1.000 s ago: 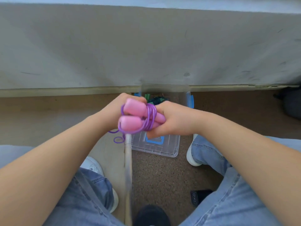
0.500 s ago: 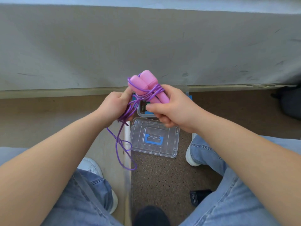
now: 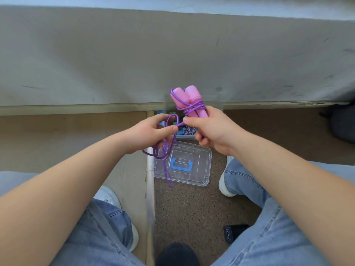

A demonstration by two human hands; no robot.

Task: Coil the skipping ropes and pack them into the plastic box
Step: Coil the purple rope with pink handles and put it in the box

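My right hand (image 3: 213, 131) grips the two pink handles (image 3: 187, 101) of a skipping rope, held upright side by side with purple cord wound around them. My left hand (image 3: 148, 135) pinches the loose purple cord (image 3: 166, 156) just left of the handles; a loop stands above its fingers and the rest hangs down over the lid. The clear plastic box (image 3: 184, 132) sits on the floor under my hands, mostly hidden, with a striped purple-white rope showing inside. Its clear lid (image 3: 199, 166) with a blue handle lies flat in front of it.
A grey wall panel (image 3: 172, 54) rises behind the box. My legs in jeans and white shoes (image 3: 224, 181) flank the lid. A small black device (image 3: 233, 234) lies on the speckled floor at lower right, and a dark bag (image 3: 343, 123) sits at far right.
The handles turned from lying sideways between both hands to standing upright in my right hand. My left hand moved left and down, drawing out the loose cord, which has shortened since half a second ago.
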